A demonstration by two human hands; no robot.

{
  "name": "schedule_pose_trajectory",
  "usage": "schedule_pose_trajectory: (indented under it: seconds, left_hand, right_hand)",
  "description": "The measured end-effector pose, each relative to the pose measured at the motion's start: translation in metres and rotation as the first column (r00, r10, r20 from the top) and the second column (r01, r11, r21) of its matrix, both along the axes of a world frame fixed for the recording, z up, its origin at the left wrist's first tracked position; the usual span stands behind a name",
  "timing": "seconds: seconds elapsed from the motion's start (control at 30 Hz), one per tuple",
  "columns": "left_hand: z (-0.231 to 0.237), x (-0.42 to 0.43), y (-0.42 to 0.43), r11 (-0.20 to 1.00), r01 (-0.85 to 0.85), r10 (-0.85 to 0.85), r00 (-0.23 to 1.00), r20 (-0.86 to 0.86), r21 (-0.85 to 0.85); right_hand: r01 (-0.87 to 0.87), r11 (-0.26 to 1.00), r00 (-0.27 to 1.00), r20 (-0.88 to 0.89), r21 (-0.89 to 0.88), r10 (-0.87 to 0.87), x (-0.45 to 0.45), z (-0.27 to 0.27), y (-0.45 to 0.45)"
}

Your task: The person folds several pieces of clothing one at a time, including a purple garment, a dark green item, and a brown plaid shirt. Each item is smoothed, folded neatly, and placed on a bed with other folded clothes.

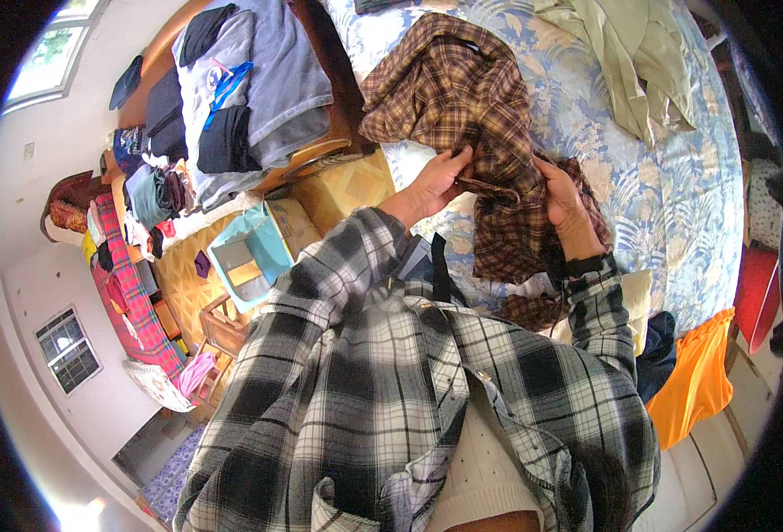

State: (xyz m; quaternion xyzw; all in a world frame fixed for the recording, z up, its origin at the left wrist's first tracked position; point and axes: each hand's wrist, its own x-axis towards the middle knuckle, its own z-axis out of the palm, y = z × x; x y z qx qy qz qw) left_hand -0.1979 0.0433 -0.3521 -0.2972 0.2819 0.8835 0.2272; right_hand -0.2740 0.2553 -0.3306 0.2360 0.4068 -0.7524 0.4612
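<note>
A brown and tan plaid shirt (444, 100) lies crumpled on a bed with a blue floral cover (684, 199). My left hand (436, 185) pinches an edge of the shirt between thumb and fingers, near the middle of the cloth. On the other side, my right hand (561, 193) grips the same shirt, thumb on top and fingers partly hidden by the fabric. Part of the shirt hangs between and below the hands, towards my body. Beyond the right hand, light khaki clothing (630, 60) is spread on the cover.
Folded grey and dark clothes (285, 86) cover a wooden surface at upper left. A light blue plastic bin (248, 246) stands on the floor beside a wooden chair (222, 326). Orange cloth (694, 379) and dark blue cloth (657, 352) lie at the bed's right edge.
</note>
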Motion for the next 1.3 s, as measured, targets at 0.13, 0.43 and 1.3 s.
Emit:
schedule_pose_trajectory:
  seconds: [0.13, 0.43, 1.3]
  left_hand:
    - [0.005, 0.001, 0.007, 0.940, 0.251, -0.266, 0.963, -0.037, -0.231]
    - [-0.022, -0.011, 0.029, 0.936, 0.224, -0.241, 0.970, -0.030, -0.271]
    - [-0.027, -0.020, -0.050, -0.032, 0.484, -0.975, 0.177, 0.134, -0.874]
  right_hand:
    - [0.083, 0.996, 0.993, 0.078, 0.039, -0.086, 0.001, -0.016, 0.009]
    - [0.064, 0.996, 0.997, 0.058, -0.060, -0.060, 0.011, 0.018, 0.001]
    - [-0.657, 0.623, 0.436, -0.460, 0.425, 0.774, 0.052, 0.029, 0.012]
